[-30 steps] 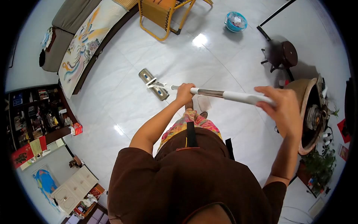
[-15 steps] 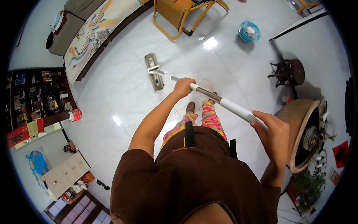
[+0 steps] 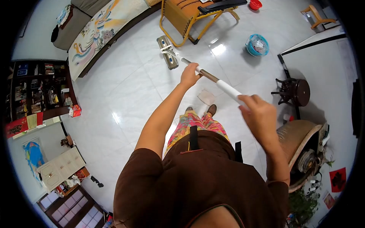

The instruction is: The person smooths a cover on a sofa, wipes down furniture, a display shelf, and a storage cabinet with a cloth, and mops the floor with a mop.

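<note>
A flat mop (image 3: pixel 228 89) with a white and metallic pole slants across in front of my body. My left hand (image 3: pixel 189 75) is closed around the pole's lower part. Higher up, at the white grip near the pole's top end, my right hand (image 3: pixel 260 117) is closed on it; part of its fingers is hidden behind the hand. The rectangular mop head (image 3: pixel 167 52) lies flat on the shiny tiled floor (image 3: pixel 129 91), close to the leg of a yellow-framed chair (image 3: pixel 178 22). A pale square patch (image 3: pixel 207 97) shows on the floor just ahead of my feet.
A blue bucket (image 3: pixel 257 45) with a plastic bag inside stands ahead on the right. Right of it are a dark round stool (image 3: pixel 300 92) and a large brown pot (image 3: pixel 294 133). A long cloth-covered bench (image 3: pixel 91 45) runs along the left, with dark shelves (image 3: pixel 38 87) nearby.
The mop head has moved forward and slightly right, closer to the chair. Both hands went forward with the pole, the right one also leftward. My feet have shifted, and the pale patch is now fully visible.
</note>
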Motion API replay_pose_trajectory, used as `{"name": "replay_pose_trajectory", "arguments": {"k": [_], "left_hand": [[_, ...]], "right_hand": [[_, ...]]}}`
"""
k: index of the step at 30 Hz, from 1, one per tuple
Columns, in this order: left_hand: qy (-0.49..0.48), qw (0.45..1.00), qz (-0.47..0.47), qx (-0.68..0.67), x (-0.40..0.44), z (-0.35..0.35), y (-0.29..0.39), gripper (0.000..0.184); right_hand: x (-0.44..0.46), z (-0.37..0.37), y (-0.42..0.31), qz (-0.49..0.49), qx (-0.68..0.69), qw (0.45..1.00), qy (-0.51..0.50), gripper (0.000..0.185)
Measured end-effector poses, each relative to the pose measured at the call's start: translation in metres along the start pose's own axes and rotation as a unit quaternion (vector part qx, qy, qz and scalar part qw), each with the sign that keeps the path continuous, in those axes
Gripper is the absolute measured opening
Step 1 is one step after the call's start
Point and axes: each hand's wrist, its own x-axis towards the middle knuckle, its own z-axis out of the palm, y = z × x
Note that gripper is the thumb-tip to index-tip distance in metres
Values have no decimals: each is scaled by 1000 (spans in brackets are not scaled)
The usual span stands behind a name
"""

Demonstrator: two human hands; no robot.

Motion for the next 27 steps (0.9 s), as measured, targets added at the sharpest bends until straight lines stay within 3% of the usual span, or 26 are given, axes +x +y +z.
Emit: {"name": "replay_pose_trajectory", "arguments": {"k": [3,9,14,19,27], "left_hand": [[-36,997,-28,69,26,-2,-32,41],[1,998,32,62,70,-27,-90,34],[39,997,-4,70,124,-61,-137,33],[62,992,15,104,158,-106,-135,29],[87,996,6,18,110,-146,-98,24]], "right_hand": [[20,23,-24,-66,-79,995,-10,19],[72,51,-61,-38,-78,996,-21,14],[154,78,-58,-132,-62,989,-22,8],[234,58,-43,-218,-79,971,-53,10],[278,-8,-50,-217,1,970,-108,21]]}}
